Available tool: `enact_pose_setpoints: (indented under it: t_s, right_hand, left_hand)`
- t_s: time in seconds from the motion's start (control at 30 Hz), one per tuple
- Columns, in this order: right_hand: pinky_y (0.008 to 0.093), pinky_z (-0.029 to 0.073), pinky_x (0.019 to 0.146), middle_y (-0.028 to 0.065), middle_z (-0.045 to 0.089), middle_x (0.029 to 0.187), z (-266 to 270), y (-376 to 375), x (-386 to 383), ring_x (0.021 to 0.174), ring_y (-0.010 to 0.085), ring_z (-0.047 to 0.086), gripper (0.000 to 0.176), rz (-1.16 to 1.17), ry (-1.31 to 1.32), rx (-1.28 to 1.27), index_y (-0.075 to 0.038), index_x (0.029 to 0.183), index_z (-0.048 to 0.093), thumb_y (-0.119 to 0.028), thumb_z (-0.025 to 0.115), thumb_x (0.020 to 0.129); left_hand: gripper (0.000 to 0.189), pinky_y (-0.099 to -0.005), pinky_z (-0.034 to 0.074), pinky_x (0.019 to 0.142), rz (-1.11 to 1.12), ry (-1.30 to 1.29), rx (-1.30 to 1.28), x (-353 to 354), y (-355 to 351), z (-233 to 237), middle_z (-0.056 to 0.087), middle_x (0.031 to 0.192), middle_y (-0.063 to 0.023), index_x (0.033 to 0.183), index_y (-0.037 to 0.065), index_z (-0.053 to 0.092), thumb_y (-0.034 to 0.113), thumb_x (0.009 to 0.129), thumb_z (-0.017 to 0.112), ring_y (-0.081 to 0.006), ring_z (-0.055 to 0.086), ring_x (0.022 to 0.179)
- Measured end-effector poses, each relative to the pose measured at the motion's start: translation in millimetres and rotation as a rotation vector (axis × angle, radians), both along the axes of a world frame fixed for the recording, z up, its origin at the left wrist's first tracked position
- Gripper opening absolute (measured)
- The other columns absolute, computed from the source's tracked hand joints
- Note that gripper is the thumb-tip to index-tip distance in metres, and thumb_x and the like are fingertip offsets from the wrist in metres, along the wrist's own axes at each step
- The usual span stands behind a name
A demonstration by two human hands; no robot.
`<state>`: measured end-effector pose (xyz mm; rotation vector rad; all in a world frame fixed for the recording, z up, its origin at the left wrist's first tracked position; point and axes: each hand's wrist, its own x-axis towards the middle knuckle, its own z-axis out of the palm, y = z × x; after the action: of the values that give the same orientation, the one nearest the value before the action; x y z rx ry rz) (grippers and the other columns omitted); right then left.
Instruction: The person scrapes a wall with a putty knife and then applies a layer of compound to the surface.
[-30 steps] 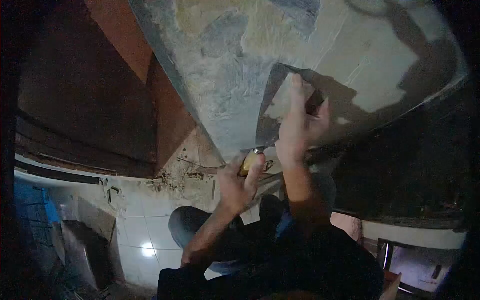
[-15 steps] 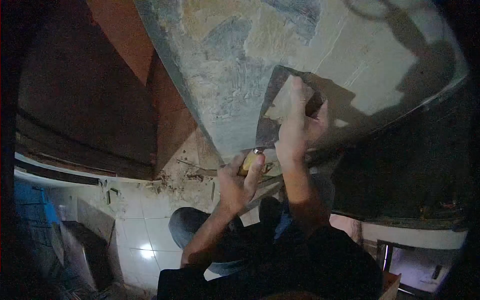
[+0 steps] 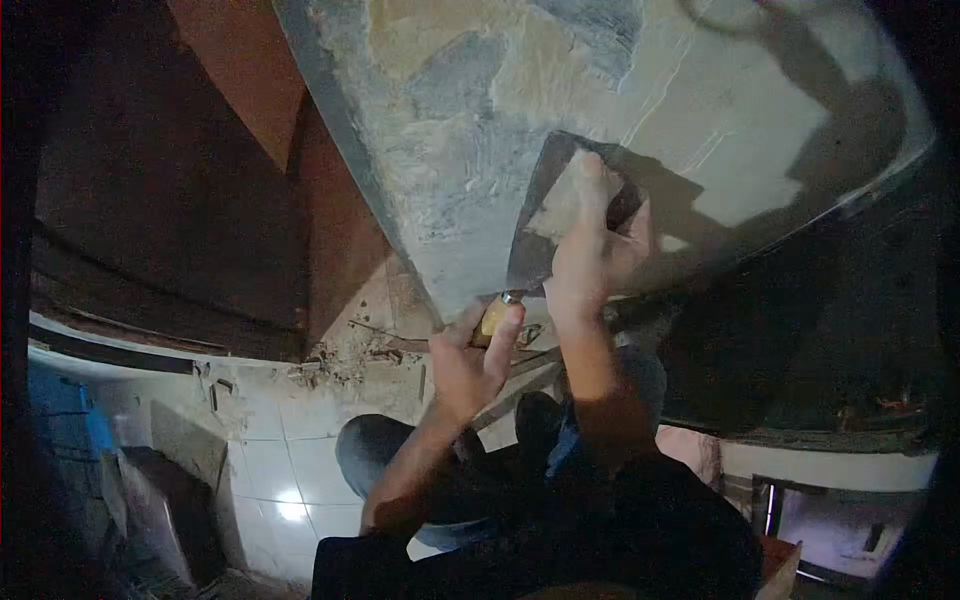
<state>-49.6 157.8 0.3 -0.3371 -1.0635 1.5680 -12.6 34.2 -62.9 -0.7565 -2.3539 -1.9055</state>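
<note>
My left hand (image 3: 465, 365) is closed around the yellow handle of a wide putty knife (image 3: 533, 245), with the thumb along the handle. The knife's dark, broad blade points up, in front of a smeared wall panel (image 3: 440, 180). My right hand (image 3: 595, 255) pinches a pale, flat scraper-like piece (image 3: 565, 200), its thumb laid over the face. This piece overlaps the putty knife's blade, and the fingers are partly hidden behind it. Patches of grey and cream filler cover the panel above and to the left of the blade.
A dark recess (image 3: 170, 180) with a reddish-brown edge lies at the left. Debris (image 3: 350, 365) is scattered along the panel's foot, above pale floor tiles (image 3: 270, 470). A dark box-like object (image 3: 175, 510) stands at lower left. My bent knee (image 3: 375, 450) is below my hands.
The pale piece in my right hand has shifted slightly over the knife's blade. Both hands stay in nearly the same place, with the left one a little further left.
</note>
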Motion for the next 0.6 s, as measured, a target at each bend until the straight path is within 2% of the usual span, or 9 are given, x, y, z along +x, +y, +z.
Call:
enact_pose_setpoints:
  t_s: [0.13,0.17,0.23,0.27,0.37,0.4,0.5,0.53,0.6]
  right_hand:
    - [0.0278,0.042,0.071,0.0051,0.06,0.089,11.6,-9.3,4.2,0.08,0.0111,0.053,0.023,0.025,-0.005,-0.058,-0.002,0.091,0.058,-0.018,0.067,0.078]
    - [0.0282,0.042,0.072,0.0056,0.06,0.091,11.4,-9.7,3.3,0.081,0.0113,0.053,0.022,0.03,0.017,-0.064,-0.001,0.092,0.058,-0.017,0.067,0.079]
    - [0.0282,0.042,0.073,0.006,0.06,0.092,10.8,-7.2,1.9,0.083,0.0116,0.053,0.023,0.014,0.0,-0.073,-0.001,0.092,0.057,-0.017,0.067,0.079]
    - [0.0281,0.042,0.073,0.0063,0.059,0.094,10.0,-6.4,2.1,0.084,0.012,0.053,0.023,0.002,-0.032,-0.084,-0.001,0.093,0.057,-0.017,0.066,0.079]
    - [0.0283,0.043,0.072,0.0069,0.058,0.096,12.4,-8.9,2.2,0.086,0.0125,0.053,0.025,0.055,0.011,-0.105,-0.001,0.094,0.056,-0.018,0.066,0.079]
    - [0.0283,0.043,0.072,0.0069,0.058,0.096,10.8,-9.7,2.2,0.086,0.0125,0.053,0.025,0.058,0.013,-0.109,-0.001,0.094,0.056,-0.018,0.066,0.079]
    - [0.0288,0.043,0.072,0.007,0.059,0.096,11.3,-7.9,4.6,0.086,0.0129,0.053,0.025,0.049,0.002,-0.011,-0.002,0.095,0.056,-0.017,0.067,0.079]
    - [0.0287,0.043,0.072,0.007,0.059,0.096,17.8,-10.4,4.2,0.086,0.0127,0.053,0.024,0.035,0.001,-0.067,-0.002,0.095,0.056,-0.017,0.067,0.079]
    - [0.0278,0.043,0.072,0.0059,0.058,0.095,16.8,-11.8,5.4,0.085,0.0126,0.053,0.024,0.011,-0.072,-0.131,-0.003,0.095,0.057,-0.018,0.066,0.079]
  left_hand:
    - [0.026,-0.0239,0.042,0.047,0.0,-0.225,0.102,0.4,-4.2,33.2,0.056,0.06,-0.005,0.082,-0.004,0.059,0.021,0.084,0.061,-0.0078,0.052,0.053]
    - [0.026,-0.0239,0.042,0.047,0.0,-0.218,0.098,-1.3,-4.8,22.6,0.056,0.06,-0.005,0.082,-0.004,0.059,0.021,0.084,0.061,-0.0078,0.052,0.053]
    - [0.025,-0.0213,0.042,0.047,-0.025,0.034,0.031,-4.6,0.1,12.4,0.056,0.061,-0.0029,0.081,-0.004,0.059,0.02,0.084,0.061,-0.006,0.052,0.054]
    - [0.026,-0.024,0.042,0.047,-0.019,-0.101,0.109,0.1,1.3,11.7,0.055,0.059,-0.0041,0.079,-0.004,0.058,0.021,0.084,0.06,-0.0075,0.052,0.054]
    - [0.026,-0.0248,0.041,0.049,-0.028,-0.214,0.079,-1.6,-7.0,28.9,0.055,0.058,-0.0038,0.077,-0.003,0.057,0.021,0.084,0.061,-0.0081,0.052,0.056]
    - [0.026,-0.0251,0.041,0.049,0.011,-0.071,0.011,-3.3,-6.1,18.3,0.055,0.057,-0.0056,0.077,-0.002,0.057,0.022,0.084,0.061,-0.0083,0.052,0.055]
    - [0.026,-0.0247,0.042,0.049,0.006,-0.077,0.001,-0.8,-5.0,8.2,0.056,0.057,-0.0076,0.081,-0.002,0.059,0.023,0.084,0.06,-0.0089,0.051,0.054]
    - [0.027,-0.0263,0.042,0.05,-0.024,-0.229,0.164,0.4,-2.8,12.9,0.055,0.057,-0.01,0.085,-0.003,0.059,0.024,0.084,0.06,-0.01,0.051,0.053]
    - [0.025,-0.0254,0.041,0.049,-0.023,-0.137,0.092,-0.4,-7.3,12.2,0.055,0.058,-0.0082,0.086,-0.003,0.06,0.022,0.084,0.06,-0.0088,0.05,0.053]
